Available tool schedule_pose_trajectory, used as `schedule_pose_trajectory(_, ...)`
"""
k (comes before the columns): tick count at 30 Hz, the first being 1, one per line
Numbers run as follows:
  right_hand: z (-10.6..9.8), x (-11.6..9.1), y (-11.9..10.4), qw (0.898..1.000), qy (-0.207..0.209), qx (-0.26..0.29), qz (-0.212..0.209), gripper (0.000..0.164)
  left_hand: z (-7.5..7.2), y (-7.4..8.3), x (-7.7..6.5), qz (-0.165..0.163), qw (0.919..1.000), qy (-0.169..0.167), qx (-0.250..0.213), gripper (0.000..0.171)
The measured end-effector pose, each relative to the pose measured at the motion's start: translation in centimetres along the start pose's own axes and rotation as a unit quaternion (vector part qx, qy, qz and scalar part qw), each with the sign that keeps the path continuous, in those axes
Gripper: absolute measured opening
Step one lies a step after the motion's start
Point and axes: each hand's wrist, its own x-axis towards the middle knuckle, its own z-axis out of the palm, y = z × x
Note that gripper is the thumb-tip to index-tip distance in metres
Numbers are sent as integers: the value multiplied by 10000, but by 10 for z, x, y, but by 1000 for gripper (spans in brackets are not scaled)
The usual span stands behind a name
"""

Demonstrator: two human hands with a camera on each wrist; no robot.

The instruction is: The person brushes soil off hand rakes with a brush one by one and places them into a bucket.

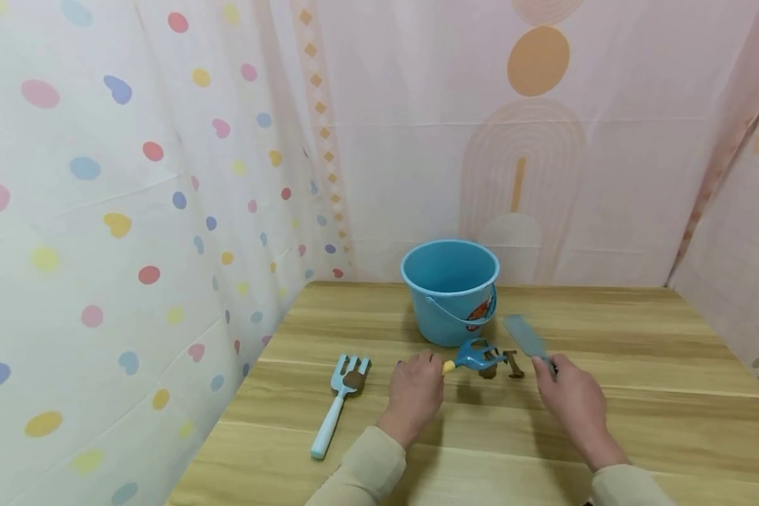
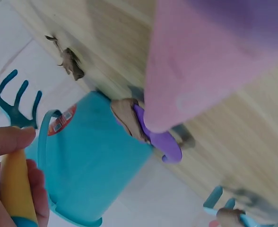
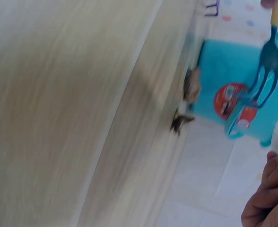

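While the left hand [image 1: 415, 390] curls round the yellow handle of a small blue three-tined rake [image 1: 469, 357], the right hand [image 1: 572, 397], well apart from it, grips a flat grey scraper [image 1: 523, 335] whose blade points up towards the rake without touching it. Judging by the pose, the step is cleaning the tines: best to keep the rake steady and low, draw the blade outward along each tine in light strokes, and keep it clear of the left fingers. Whether any residue clings there I cannot tell. Below the tines, irregular brown fragments [image 1: 514, 365] lie on the wood-grained worktop [image 1: 658, 365]. Just behind stands a light-blue plastic bucket [image 1: 445, 320]; out to the left, a pale-blue toy fork [image 1: 330, 425] carries a rounded brown lump [image 1: 353, 380].
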Motion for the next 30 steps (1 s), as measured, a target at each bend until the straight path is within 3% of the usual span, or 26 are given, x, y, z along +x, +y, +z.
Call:
schedule_pose_trajectory(3, 9, -4, -12, 9990, -70, 190, -399, 36, 2, -1, 1, 116, 9990, 379, 202, 21)
schedule_pose_trajectory(7, 21, -10, -22, 9970, -261, 53, -726, 29, -1, -1, 3, 106, 9982, 488, 332, 23)
schedule_pose_trajectory(13, 27, -12, -24, 9976, -67, -437, -524, 28, -1, -4, 2, 249, 9950, 798, 543, 23)
schedule_pose_trajectory(22, 23, -7, -8, 9989, -48, -420, -204, 34, 4, -9, 3, 421, 9877, 1410, 522, 23)
schedule_pose_trajectory(26, 19, -4, 2, 9984, -119, -548, -50, 34, 3, -10, 4, 312, 9878, 1488, 327, 24)
schedule_pose_trajectory(30, 12, -2, 14, 9978, -255, -590, 163, 35, -10, -12, 10, -2, 9911, 1306, -275, 23)
